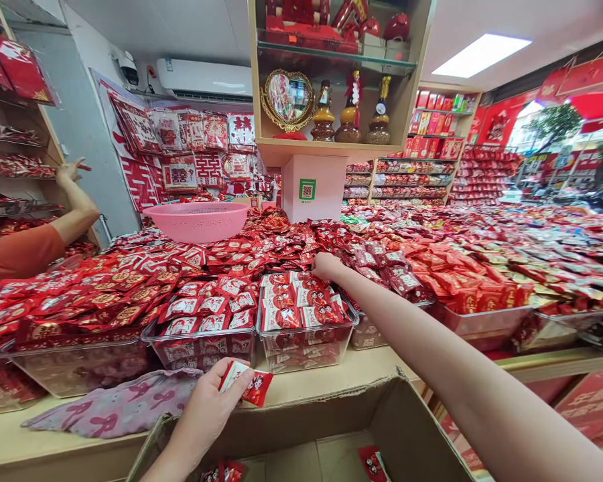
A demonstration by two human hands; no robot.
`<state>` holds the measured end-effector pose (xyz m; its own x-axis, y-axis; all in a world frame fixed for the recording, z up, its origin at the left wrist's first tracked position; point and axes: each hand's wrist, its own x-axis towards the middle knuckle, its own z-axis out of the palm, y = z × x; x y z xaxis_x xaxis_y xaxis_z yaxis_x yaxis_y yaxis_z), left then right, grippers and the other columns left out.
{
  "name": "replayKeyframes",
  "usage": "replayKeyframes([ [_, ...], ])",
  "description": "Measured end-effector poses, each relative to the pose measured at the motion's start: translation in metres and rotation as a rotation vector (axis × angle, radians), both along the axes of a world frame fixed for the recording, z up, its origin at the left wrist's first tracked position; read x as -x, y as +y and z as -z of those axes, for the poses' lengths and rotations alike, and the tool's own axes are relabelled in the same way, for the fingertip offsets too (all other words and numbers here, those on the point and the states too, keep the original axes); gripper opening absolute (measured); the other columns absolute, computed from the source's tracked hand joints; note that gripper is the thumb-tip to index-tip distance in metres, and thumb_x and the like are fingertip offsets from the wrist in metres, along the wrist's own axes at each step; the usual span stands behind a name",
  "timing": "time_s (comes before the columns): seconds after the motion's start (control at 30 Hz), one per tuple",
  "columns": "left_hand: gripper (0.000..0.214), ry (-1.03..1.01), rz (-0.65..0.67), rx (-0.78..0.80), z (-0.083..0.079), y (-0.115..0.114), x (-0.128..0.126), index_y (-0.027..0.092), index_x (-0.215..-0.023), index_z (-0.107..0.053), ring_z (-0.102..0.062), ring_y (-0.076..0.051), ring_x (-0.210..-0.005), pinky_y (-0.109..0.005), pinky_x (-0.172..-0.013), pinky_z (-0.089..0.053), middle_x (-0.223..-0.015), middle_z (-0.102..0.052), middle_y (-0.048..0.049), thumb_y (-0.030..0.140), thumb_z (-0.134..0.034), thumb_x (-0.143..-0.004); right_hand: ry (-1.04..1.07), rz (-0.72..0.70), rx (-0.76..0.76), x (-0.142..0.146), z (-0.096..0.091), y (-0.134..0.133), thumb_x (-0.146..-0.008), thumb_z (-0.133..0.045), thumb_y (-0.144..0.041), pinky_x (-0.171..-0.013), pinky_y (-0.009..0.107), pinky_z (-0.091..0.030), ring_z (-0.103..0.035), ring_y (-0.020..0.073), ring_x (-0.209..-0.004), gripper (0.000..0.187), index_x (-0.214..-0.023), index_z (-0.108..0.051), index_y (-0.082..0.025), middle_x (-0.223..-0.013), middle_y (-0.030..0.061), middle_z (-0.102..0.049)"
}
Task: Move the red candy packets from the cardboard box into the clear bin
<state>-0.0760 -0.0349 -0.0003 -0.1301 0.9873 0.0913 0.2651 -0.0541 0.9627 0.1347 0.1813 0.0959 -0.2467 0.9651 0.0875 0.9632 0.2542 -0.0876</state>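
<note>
My left hand (212, 396) is closed on a red and white snack packet (247, 384) just above the front edge of the counter, over an open cardboard box (407, 428). My right hand (325, 265) reaches far forward and rests, fingers curled down, on the heap of red packets (291, 244) behind a clear bin (306, 338) filled with the same red and white packets. Whether it grips a packet is hidden.
Clear plastic bins (201, 345) line the counter front, heaped with red sweets. A pink basket (198, 221) sits on the pile at the back. A pinkish cloth (115, 405) lies on the counter edge. Another person's arm (55, 227) reaches to the left shelves. A pillar shelf (331, 100) stands centre.
</note>
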Motion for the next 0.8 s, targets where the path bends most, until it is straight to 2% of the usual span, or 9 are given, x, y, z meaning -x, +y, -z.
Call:
replayKeyframes([
  [0.1,0.029,0.000,0.020,0.014,0.000,0.000,0.000,0.017,-0.078,-0.057,-0.055,-0.015,-0.058,-0.022,-0.057,-0.041,-0.061,-0.062,0.0024,0.045,-0.059,-0.067,-0.007,-0.010,0.006,0.003,0.000,0.001,-0.082,-0.048,-0.029,-0.073,0.034,-0.047,-0.055,0.0155,-0.086,0.026,-0.100,-0.053,-0.011,-0.098,0.0072,-0.056],
  [0.23,0.031,-0.008,0.015,0.028,-0.003,0.000,-0.001,0.017,-0.077,-0.057,-0.055,-0.015,-0.058,-0.022,-0.056,-0.041,-0.060,-0.062,0.0024,0.045,-0.060,-0.065,-0.031,-0.006,-0.016,-0.003,-0.009,-0.004,-0.082,-0.048,-0.029,-0.074,0.034,-0.046,-0.055,0.0166,-0.088,0.027,-0.101,-0.054,-0.011,-0.100,0.0085,-0.057],
  [0.43,0.031,0.006,0.014,0.050,-0.002,0.001,-0.001,0.017,-0.079,-0.057,-0.057,-0.016,-0.060,-0.024,-0.059,-0.042,-0.062,-0.063,0.0016,0.045,-0.058,-0.066,-0.103,-0.048,0.010,-0.007,-0.026,-0.024,-0.071,-0.058,-0.024,-0.071,0.027,-0.044,-0.059,0.0224,-0.085,0.021,-0.085,-0.065,-0.011,-0.089,0.0125,-0.064],
  [0.63,0.030,0.006,0.012,0.040,-0.001,0.001,-0.001,0.018,-0.077,-0.057,-0.056,-0.016,-0.059,-0.022,-0.057,-0.042,-0.061,-0.064,0.0020,0.045,-0.060,-0.065,-0.141,-0.036,0.034,-0.003,-0.025,-0.028,-0.071,-0.058,-0.023,-0.069,0.026,-0.045,-0.059,0.0211,-0.083,0.022,-0.087,-0.065,-0.009,-0.086,0.0122,-0.064],
  [0.8,0.029,-0.007,0.006,0.037,-0.002,0.000,-0.002,0.017,-0.078,-0.058,-0.057,-0.016,-0.059,-0.022,-0.055,-0.042,-0.062,-0.065,0.0012,0.043,-0.061,-0.065,-0.153,-0.021,-0.004,-0.014,-0.019,-0.017,-0.079,-0.051,-0.026,-0.075,0.034,-0.045,-0.057,0.0166,-0.087,0.023,-0.095,-0.057,-0.011,-0.096,0.0086,-0.060],
])
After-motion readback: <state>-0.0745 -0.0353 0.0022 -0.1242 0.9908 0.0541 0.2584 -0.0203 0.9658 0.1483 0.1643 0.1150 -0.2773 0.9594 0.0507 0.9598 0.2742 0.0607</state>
